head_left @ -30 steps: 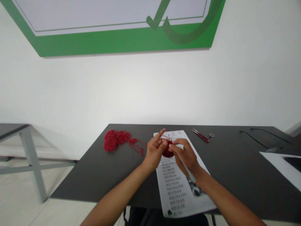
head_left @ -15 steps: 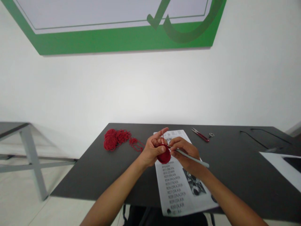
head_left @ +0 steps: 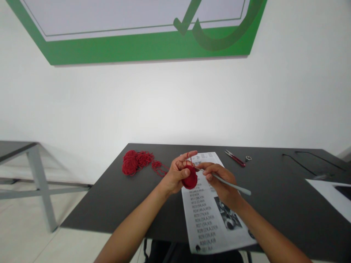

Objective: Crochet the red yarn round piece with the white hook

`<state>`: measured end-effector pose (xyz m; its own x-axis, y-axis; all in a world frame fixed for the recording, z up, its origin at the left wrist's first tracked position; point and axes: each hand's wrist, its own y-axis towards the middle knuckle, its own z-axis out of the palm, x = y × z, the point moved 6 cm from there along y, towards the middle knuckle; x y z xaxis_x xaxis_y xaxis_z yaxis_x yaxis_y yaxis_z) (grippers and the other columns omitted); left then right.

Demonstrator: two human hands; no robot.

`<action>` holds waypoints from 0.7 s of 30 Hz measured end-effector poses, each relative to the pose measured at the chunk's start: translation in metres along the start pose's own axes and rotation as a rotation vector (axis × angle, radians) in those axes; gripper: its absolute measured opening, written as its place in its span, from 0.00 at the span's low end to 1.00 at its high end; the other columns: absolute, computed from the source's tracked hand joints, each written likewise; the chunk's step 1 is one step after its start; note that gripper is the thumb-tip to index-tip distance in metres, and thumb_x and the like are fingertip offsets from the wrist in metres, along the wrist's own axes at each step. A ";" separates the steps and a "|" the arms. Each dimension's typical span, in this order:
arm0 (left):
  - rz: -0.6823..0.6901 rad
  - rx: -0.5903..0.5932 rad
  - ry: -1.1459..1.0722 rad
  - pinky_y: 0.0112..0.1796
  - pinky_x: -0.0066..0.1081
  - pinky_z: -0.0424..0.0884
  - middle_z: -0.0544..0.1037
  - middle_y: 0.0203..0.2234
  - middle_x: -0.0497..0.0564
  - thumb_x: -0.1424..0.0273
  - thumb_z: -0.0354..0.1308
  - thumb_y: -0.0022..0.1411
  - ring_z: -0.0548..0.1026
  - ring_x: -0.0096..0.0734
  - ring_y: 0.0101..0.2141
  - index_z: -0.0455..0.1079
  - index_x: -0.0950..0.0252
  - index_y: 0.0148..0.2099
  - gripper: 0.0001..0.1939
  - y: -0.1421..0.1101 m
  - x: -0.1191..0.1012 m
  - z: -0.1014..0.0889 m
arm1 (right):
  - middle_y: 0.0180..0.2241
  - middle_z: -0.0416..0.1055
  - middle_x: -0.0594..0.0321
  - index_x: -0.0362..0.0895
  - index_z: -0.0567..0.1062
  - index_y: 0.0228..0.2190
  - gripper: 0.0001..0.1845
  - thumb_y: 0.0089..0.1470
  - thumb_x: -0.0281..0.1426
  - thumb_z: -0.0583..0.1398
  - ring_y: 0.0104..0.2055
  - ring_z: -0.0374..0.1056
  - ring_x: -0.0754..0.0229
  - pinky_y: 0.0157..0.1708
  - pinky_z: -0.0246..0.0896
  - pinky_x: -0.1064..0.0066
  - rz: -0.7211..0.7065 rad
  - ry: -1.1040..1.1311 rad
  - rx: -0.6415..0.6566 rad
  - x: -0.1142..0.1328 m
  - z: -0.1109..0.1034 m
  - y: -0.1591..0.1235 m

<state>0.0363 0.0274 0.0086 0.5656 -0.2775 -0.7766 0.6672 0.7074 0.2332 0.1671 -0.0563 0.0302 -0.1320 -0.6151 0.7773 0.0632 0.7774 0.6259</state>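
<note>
A small round piece of red crochet work [head_left: 190, 179] is pinched between the thumb and fingers of my left hand [head_left: 177, 174]. The index finger of that hand is stretched out, with a strand of red yarn looped over it. My right hand [head_left: 222, 181] grips a crochet hook [head_left: 233, 185] with a grey-green handle. The hook's metal tip points left and meets the top edge of the crochet work; the exact stitch is too small to make out. A tangled ball of red yarn [head_left: 131, 163] lies to the left, its loose strands trailing toward my left hand.
Under my hands a printed pattern sheet [head_left: 203, 230] lies on the dark table [head_left: 115, 204]. Red-handled thread snips [head_left: 235, 158] and a small ring-shaped item [head_left: 248, 158] lie behind my right hand. Glasses [head_left: 315, 174] and a white object [head_left: 326, 195] are at the right.
My right hand and the hook have drawn a little to the right, away from the left fingers, so more of the metal shaft shows. The view has shifted slightly.
</note>
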 end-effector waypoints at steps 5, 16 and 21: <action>-0.026 0.025 -0.087 0.34 0.21 0.75 0.80 0.27 0.44 0.66 0.79 0.44 0.79 0.23 0.28 0.73 0.66 0.57 0.38 0.000 0.001 0.002 | 0.50 0.80 0.61 0.51 0.77 0.38 0.06 0.64 0.38 0.62 0.54 0.76 0.56 0.55 0.70 0.62 0.118 0.141 -0.024 -0.011 0.002 -0.006; -0.074 0.065 -0.202 0.32 0.21 0.75 0.79 0.27 0.45 0.62 0.78 0.46 0.79 0.24 0.28 0.76 0.66 0.52 0.32 -0.002 0.012 0.006 | 0.43 0.82 0.62 0.49 0.78 0.31 0.10 0.59 0.41 0.66 0.46 0.78 0.55 0.50 0.72 0.60 0.316 0.708 -0.055 -0.025 0.018 -0.001; 0.063 0.044 0.130 0.32 0.23 0.71 0.80 0.27 0.48 0.68 0.78 0.47 0.77 0.24 0.27 0.71 0.67 0.62 0.40 0.003 0.001 0.001 | 0.38 0.82 0.66 0.49 0.78 0.30 0.11 0.56 0.42 0.68 0.41 0.78 0.62 0.46 0.73 0.68 0.375 0.845 -0.121 -0.031 0.023 0.002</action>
<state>0.0398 0.0283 0.0092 0.5414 -0.1445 -0.8282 0.6547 0.6905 0.3075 0.1486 -0.0327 0.0066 0.6790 -0.2549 0.6885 0.0651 0.9550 0.2894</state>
